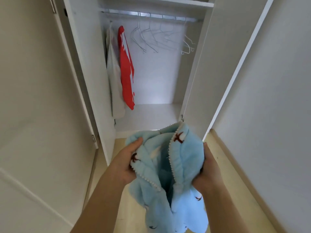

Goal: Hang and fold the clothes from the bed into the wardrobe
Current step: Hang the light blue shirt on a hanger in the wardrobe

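Note:
A fluffy light-blue jacket (pixel 181 158) with a white zipper and small brown motifs hangs open in front of me, below the open white wardrobe (pixel 151 113). My left hand (pixel 127 158) grips its left front panel, thumb on top of the fleece. My right hand (pixel 206 172) grips the right panel from the side and below. Inside the wardrobe a metal rail (pixel 148 15) carries a red garment (pixel 126 68), a pale garment (pixel 114 73) at the far left, and several empty wire hangers (pixel 156 37).
The wardrobe doors stand open on both sides: left door (pixel 42 98), right door (pixel 235 64). A shelf (pixel 176 2) runs above the rail. Pale wooden floor (pixel 223 165) lies underfoot, with a white wall (pixel 277 115) on the right.

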Demonstrator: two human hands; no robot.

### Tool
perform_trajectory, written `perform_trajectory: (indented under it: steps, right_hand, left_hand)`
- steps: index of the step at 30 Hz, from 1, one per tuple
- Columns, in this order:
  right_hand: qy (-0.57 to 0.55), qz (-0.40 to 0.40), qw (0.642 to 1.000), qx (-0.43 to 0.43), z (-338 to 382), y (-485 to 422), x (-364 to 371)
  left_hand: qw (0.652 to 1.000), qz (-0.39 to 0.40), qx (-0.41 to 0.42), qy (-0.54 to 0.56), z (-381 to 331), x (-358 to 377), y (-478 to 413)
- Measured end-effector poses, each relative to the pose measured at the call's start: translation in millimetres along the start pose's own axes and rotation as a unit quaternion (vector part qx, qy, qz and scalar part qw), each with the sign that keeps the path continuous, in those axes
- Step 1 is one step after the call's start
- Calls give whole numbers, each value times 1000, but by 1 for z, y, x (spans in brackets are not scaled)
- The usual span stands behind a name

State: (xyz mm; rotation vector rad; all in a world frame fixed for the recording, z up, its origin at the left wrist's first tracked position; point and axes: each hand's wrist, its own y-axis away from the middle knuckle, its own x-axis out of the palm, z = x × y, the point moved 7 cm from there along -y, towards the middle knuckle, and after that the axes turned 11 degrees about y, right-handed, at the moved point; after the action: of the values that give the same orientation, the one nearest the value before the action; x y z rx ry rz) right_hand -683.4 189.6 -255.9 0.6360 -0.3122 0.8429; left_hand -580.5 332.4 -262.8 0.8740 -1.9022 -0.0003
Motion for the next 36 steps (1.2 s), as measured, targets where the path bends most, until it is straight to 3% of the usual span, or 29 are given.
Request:
perform_trajectory:
  steps: [2,3,4,6,8,9,11,15,17,20,22,30,36]
  right_hand:
    - [6,-10,1000,5,6,-34,7]
    - [4,-10,1000,11,10,-54,11]
    - [3,-6,1000,12,15,-74,14]
    - [16,9,1000,7,28,-113,24]
    - [31,35,999,7,41,-150,37]
    - [40,48,998,7,49,-168,44]
    - [57,65,996,7,66,-204,57]
    - [142,72,987,-30,98,-270,76]
    - [201,84,975,-36,101,-296,86]
    - [267,95,958,-38,103,-331,99]
    - [312,116,942,-47,106,-354,112]
    - [430,136,890,-68,131,-463,172]
    - [442,104,888,-74,172,-554,244]
  left_hand:
    - [995,-7,44,-86,-24,5,-20]
    - [980,-23,83,-180,-39,6,-33]
    - [941,-50,118,-312,-53,6,-48]
    - [793,-107,144,-582,-77,10,-83]
    - [660,-157,132,-722,-101,16,-121]
    - [628,-195,134,-742,-117,20,-140]
    - [607,-270,168,-729,-150,29,-171]
    - [634,-345,243,-648,-195,39,-214]
    - [701,-365,274,-547,-208,29,-228]
    - [857,-284,326,-281,-220,24,-252]
    - [900,-238,338,-141,-233,25,-272]
    - [913,-173,367,-43,-315,24,-362]
    - [909,-183,373,5,-400,40,-435]
